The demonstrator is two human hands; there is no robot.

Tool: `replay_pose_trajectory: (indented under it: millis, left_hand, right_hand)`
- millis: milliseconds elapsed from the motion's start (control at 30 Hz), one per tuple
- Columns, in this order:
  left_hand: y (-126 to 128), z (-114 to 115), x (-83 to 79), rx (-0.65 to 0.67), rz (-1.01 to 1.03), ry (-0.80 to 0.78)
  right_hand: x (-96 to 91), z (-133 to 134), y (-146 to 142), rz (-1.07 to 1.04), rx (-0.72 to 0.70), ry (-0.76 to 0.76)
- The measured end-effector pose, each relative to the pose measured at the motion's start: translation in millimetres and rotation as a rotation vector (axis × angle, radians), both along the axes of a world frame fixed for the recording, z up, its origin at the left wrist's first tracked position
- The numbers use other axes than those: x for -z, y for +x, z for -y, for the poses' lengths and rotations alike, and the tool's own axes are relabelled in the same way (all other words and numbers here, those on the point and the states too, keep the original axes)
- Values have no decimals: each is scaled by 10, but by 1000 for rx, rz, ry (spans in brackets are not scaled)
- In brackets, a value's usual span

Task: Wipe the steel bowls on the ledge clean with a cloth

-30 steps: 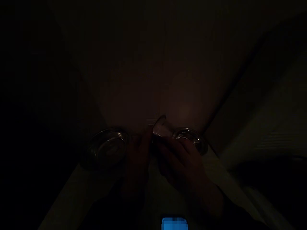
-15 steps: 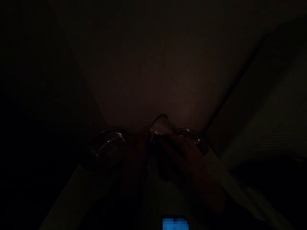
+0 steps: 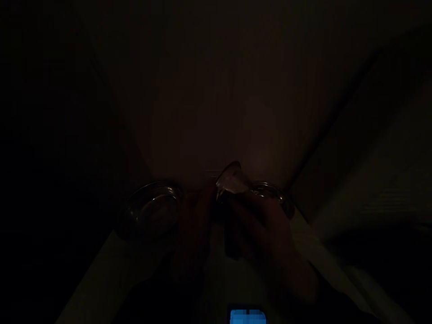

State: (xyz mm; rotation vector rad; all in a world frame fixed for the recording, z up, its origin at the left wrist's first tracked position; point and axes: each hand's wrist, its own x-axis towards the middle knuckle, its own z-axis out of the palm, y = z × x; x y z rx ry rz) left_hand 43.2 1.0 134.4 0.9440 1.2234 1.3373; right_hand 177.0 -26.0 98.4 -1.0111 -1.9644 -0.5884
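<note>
The scene is very dark. My right hand is closed around a shiny metal cup, tilted, with its wide rim up and to the left. Just left of the cup is my left hand; its fingers are lost in shadow, and I cannot tell whether they touch the cup. A round shiny metal bowl sits beyond my left hand. Another metal dish is partly hidden behind my right hand.
The pale table runs beneath my forearms. A wall-like upright surface rises behind the bowls. At the bottom edge glows a blue screen. A pale, blurred surface slants away on the right.
The cup and my right hand have shifted slightly to the right. My left hand has moved a little the same way. Both bowls remain in place.
</note>
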Motion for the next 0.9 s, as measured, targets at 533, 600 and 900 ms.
replay_pose_trajectory:
  millis: [533,600,900]
  left_hand:
    - [19,-27,95,40,38,-6]
    - [-12,1,95,58,26,-3]
    - [73,-30,49,14,-21,29]
  right_hand:
    - [-56,-53,120,-63,51,-65]
    - [-32,-82,140,-143,97,-92]
    - [-59,-12,61,39,-24,-31]
